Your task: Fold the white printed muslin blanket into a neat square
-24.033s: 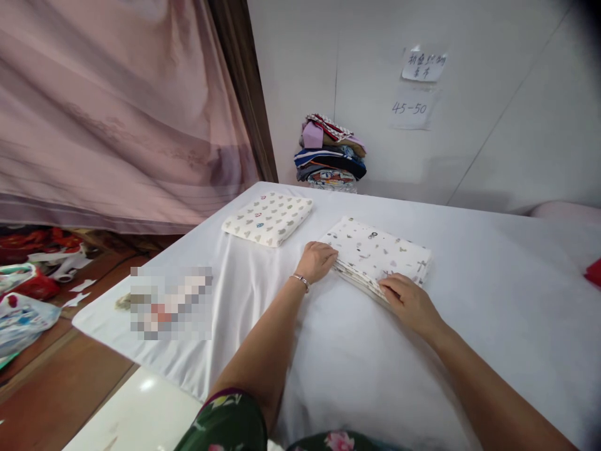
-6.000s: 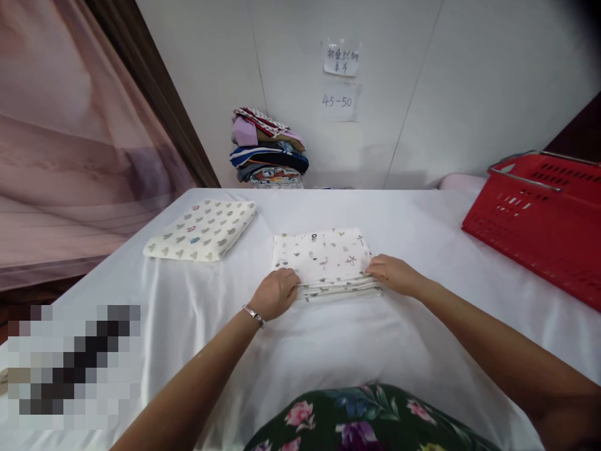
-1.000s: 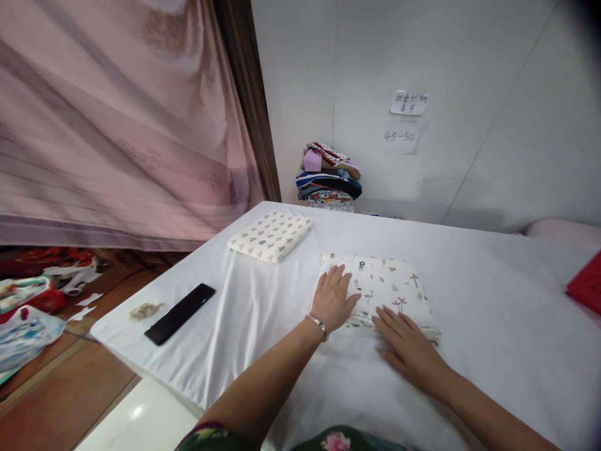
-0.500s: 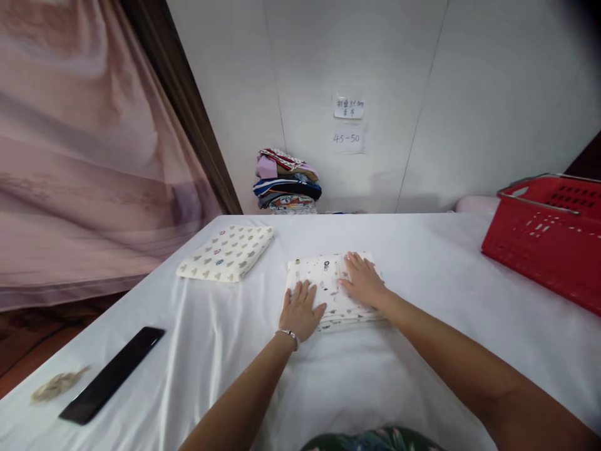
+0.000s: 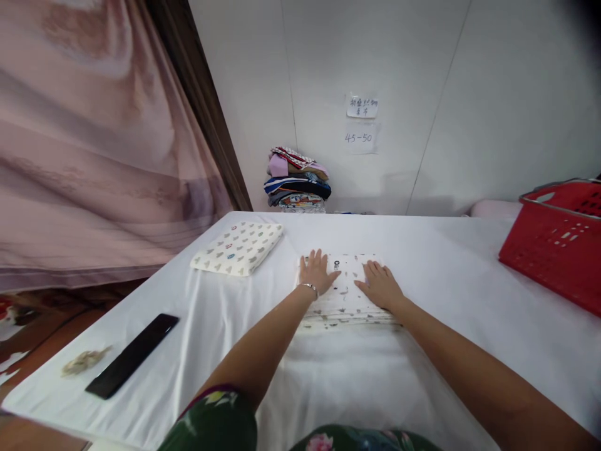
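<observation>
A white cloth (image 5: 345, 297) with small dark prints lies folded in layers on the table in front of me. My left hand (image 5: 317, 274) rests flat on its upper left part, fingers spread and pointing away from me. On the right side of the same cloth, my right hand (image 5: 379, 285) presses palm down with its fingers apart. Neither hand grips anything. Farther left lies a second folded cloth (image 5: 238, 249), cream with grey cloud-like prints, apart from both hands.
The table wears a white sheet (image 5: 436, 275). At its left sit a long black flat object (image 5: 134, 356) and a small beige bundle (image 5: 86, 361). A red basket (image 5: 554, 250) stands at the right edge. Behind the table rises a pile of folded fabrics (image 5: 298, 181); a pink curtain (image 5: 94, 144) hangs left.
My left hand has slid forward from the cloth's near left corner to its upper left. My right hand has shifted slightly rightward and nearer on the cloth. The whole view has turned slightly left.
</observation>
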`<state>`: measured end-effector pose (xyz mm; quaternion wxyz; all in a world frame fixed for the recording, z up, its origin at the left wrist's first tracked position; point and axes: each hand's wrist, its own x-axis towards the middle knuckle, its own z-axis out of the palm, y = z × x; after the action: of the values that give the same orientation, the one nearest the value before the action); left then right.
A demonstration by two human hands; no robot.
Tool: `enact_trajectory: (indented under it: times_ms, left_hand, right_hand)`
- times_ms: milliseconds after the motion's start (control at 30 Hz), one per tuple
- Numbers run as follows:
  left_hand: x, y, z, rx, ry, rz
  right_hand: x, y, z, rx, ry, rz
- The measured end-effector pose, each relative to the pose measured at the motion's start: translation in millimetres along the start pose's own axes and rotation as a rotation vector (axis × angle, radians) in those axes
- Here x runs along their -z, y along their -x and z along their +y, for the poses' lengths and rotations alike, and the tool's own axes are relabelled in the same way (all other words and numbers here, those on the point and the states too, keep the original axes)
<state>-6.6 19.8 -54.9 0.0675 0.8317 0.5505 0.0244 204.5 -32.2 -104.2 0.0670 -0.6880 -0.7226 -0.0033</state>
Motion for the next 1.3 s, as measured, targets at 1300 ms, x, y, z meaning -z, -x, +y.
enact_trajectory:
  times_ms: [1300]
  left_hand:
    - [-27.2,-11.2,-22.0,0.095,0.080,0.032]
  right_hand:
    - [9.3,14.8,68.7,-0.469,-0.947,0.202]
